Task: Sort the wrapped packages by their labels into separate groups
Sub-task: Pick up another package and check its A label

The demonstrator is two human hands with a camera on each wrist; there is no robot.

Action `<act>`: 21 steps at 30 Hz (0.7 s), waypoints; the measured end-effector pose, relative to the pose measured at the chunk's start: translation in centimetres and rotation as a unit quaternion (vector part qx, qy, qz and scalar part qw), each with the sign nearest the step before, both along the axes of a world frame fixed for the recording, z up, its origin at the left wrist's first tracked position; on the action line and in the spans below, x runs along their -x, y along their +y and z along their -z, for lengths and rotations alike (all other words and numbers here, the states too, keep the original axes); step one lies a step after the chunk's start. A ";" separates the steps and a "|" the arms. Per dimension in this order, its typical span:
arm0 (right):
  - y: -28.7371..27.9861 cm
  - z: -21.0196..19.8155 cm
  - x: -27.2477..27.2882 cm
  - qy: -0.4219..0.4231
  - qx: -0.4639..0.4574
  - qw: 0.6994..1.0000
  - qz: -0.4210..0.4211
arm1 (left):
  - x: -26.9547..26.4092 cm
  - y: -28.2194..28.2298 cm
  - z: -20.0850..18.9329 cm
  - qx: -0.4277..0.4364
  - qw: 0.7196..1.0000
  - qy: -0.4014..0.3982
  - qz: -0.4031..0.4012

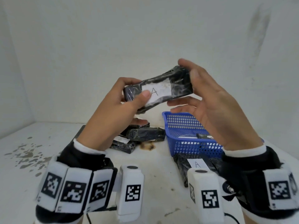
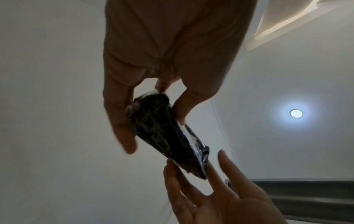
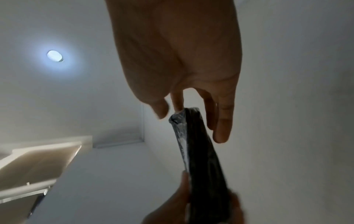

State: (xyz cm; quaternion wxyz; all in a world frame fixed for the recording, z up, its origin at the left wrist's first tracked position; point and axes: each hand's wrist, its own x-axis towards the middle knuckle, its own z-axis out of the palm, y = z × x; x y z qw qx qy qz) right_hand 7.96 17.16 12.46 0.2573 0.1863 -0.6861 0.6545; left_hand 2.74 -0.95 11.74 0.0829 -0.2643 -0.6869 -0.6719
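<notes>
I hold a black wrapped package (image 1: pixel 161 88) up in front of me, its white label reading "A". My left hand (image 1: pixel 135 89) grips its left end, thumb on the label's edge and fingers behind. My right hand (image 1: pixel 188 68) is at the right end with its fingers straight and spread, index above and thumb in front, at most lightly touching. The left wrist view shows the package (image 2: pixel 162 133) pinched by my left hand (image 2: pixel 153 121). In the right wrist view the package (image 3: pixel 203 159) end sits between the loose fingers of my right hand (image 3: pixel 191 121).
On the white table (image 1: pixel 153 167), a blue mesh basket (image 1: pixel 186 123) at right holds a dark package (image 1: pixel 205 136). Another package labelled "A" (image 1: pixel 195 164) lies in front of it. A pile of black packages (image 1: pixel 145 135) lies centre-left, beside a brown stain (image 1: pixel 147 147).
</notes>
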 end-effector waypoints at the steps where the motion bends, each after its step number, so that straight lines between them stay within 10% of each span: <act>1: 0.0 0.1 0.1 0.008 -0.019 0.999 0.031 | 0.1 0.0 0.0 -0.011 1.000 0.007 -0.014; 21: 0.3 0.5 0.3 0.013 -0.106 0.988 0.109 | 0.9 0.0 0.4 0.012 0.996 0.075 -0.057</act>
